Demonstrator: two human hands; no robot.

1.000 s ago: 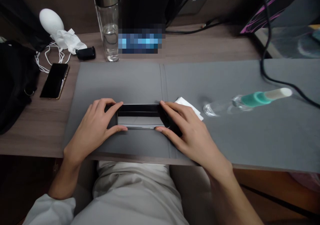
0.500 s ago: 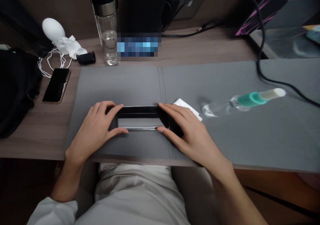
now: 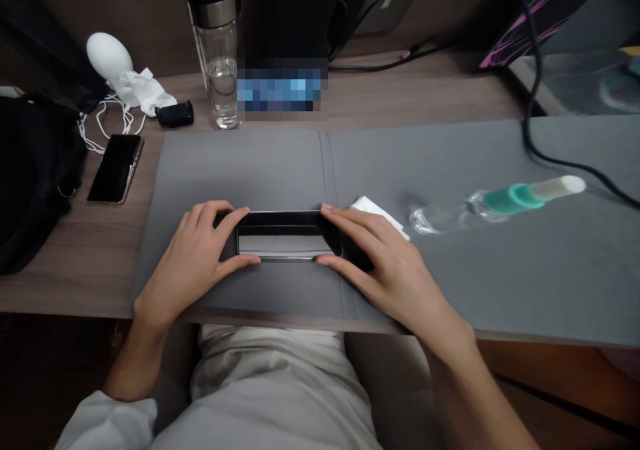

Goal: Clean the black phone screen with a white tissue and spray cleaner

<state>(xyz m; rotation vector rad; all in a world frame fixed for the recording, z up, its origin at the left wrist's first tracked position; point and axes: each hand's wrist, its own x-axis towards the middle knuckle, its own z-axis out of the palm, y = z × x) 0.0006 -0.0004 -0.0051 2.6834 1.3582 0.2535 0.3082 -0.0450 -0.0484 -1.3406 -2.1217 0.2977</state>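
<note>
A dark-screened smartphone [image 3: 285, 237] lies sideways on the grey desk mat [image 3: 240, 170], its glossy face reflecting a pale band. My left hand [image 3: 197, 250] grips its left end, thumb at the near edge and forefinger at the far edge. At the other end my right hand [image 3: 383, 257] holds it the same way. White folded tissue [image 3: 375, 211] sticks out beyond the right hand's fingers. Farther right on the mat stands a clear spray bottle [image 3: 480, 207] with a green collar and white top.
Behind the mat stands a glass water bottle [image 3: 221, 57] with a black lid. On the left are another phone [image 3: 116, 169], a small black object [image 3: 174, 113], crumpled tissue [image 3: 145, 90], a white rounded device [image 3: 109, 55] and a black bag [image 3: 35, 177]. A black cable [image 3: 537, 103] crosses the right side.
The whole view has shifted slightly, so everything sits a little farther right. Both hands keep the same hold on the smartphone.
</note>
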